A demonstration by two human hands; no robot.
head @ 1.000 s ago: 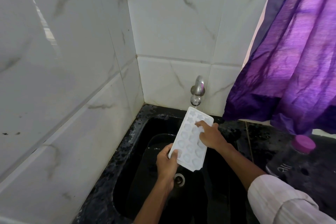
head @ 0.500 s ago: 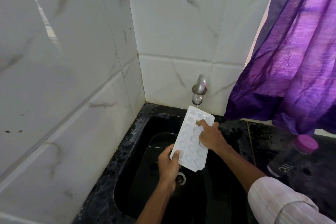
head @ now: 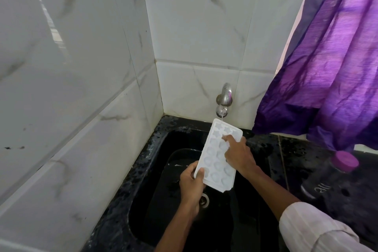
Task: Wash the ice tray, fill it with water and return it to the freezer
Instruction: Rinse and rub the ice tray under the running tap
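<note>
A white ice tray (head: 214,157) with shaped cells is tilted over the black sink (head: 163,170), its far end under the steel tap (head: 224,98). A thin stream of water falls from the tap onto that end. My left hand (head: 191,186) grips the tray's near left corner, thumb on top. My right hand (head: 238,154) lies on the tray's right side, with a fingertip pressed into a cell near the far end.
White marble tiles close the left and back. A purple curtain (head: 327,57) hangs at the right. A dark bottle with a purple cap (head: 345,161) stands on the black counter to the right. The drain (head: 204,200) sits below the tray.
The tray stays under the tap. My right fingers have shifted slightly along the cells toward the far end. The left hand keeps its grip.
</note>
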